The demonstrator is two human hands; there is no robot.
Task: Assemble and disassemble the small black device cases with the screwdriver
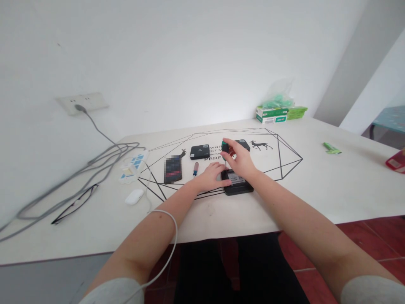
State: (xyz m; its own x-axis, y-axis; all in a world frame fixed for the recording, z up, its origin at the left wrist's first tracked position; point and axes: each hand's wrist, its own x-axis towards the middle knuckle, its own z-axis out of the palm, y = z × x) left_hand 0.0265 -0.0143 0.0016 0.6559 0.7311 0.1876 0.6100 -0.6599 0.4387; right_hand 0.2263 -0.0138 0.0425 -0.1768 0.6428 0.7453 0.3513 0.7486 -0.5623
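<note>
A black device case [239,190] lies near the front of the table, with a label or board showing inside it. My left hand [211,176] grips its left side, thumb along the near part and fingers at the far left corner. In my right hand [241,160] is a screwdriver [225,147] with a green and black handle. It stands upright, its shaft pointing down at the case's far left corner; the very tip is hard to make out. Behind my right hand a second black box [243,145] is partly hidden.
Beyond my left hand lie another screwdriver [195,169], a flat black box [199,152] and a phone [173,169]. Leftward are a white earphone case [134,196], power strip [134,166], glasses [75,204] and cables. Green boxes [272,113] stand at the back right.
</note>
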